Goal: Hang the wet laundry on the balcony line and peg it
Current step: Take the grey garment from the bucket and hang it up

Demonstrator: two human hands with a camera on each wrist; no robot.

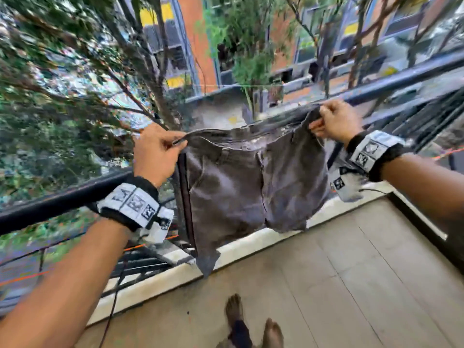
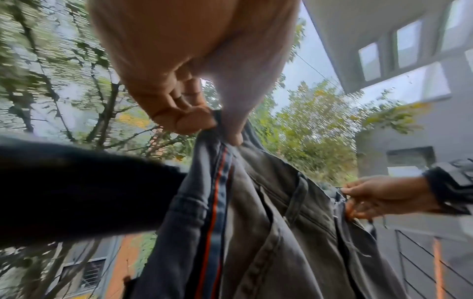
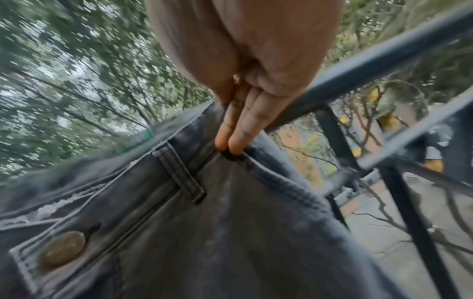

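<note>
A pair of dark grey shorts (image 1: 241, 187) hangs spread by its waistband in front of the black balcony railing (image 1: 391, 81). My left hand (image 1: 160, 149) pinches the waistband's left end between thumb and fingers (image 2: 194, 121). My right hand (image 1: 331, 119) grips the right end, fingers (image 3: 238, 131) curled into the waistband beside a belt loop (image 3: 179, 172). A brass button (image 3: 61, 250) shows on the shorts (image 3: 230, 232) in the right wrist view. A red stripe runs down the side seam of the shorts (image 2: 256, 232). I see no pegs.
The railing's top bar (image 3: 371, 66) passes just behind my right hand, with thin bars (image 3: 414, 222) below it. Thin orange lines (image 1: 449, 153) run outside the railing. My bare feet (image 1: 251, 322) stand on the tiled balcony floor (image 1: 351, 272). Trees and buildings lie beyond.
</note>
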